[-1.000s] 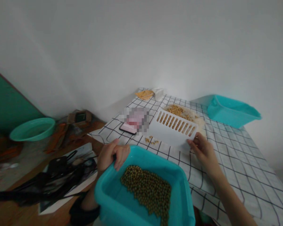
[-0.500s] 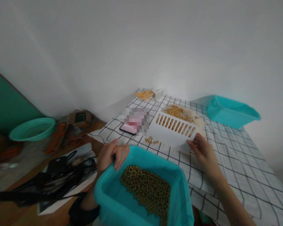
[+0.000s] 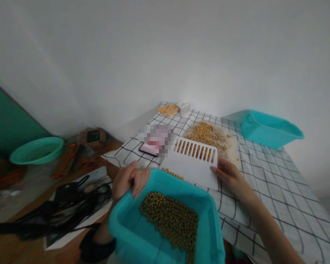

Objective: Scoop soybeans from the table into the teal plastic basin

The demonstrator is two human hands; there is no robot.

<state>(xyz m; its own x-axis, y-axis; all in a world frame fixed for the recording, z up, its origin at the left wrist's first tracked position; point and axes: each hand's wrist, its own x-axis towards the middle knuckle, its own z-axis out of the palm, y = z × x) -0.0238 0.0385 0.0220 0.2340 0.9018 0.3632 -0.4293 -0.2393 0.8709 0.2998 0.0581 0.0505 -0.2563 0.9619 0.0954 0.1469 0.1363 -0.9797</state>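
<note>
My left hand [image 3: 130,180] grips the far left rim of a turquoise plastic basin [image 3: 137,223], which is held against the table's near edge. Inside it lies a heap of round beads or beans [image 3: 173,220], brownish-green in this light. My right hand [image 3: 231,176] pinches the right edge of a white slotted plastic board [image 3: 192,167], tilted over the checked cloth. Yellowish beans [image 3: 172,173] sit between the board and the basin's rim. Behind the board, more beans [image 3: 205,134] are spread on a pale, see-through sheet.
A phone [image 3: 151,146], partly blurred out, lies left of the board. Another turquoise basin [image 3: 269,132] stands at the back right by the wall. A yellow cloth [image 3: 168,110] is at the far corner. On the floor to the left are a green basin [image 3: 37,151] and a black bag [image 3: 68,201].
My right hand has drawn the slotted board nearer and slightly left, toward the basin. Loose beans have moved with it to the basin's rim. My left hand stays on the rim.
</note>
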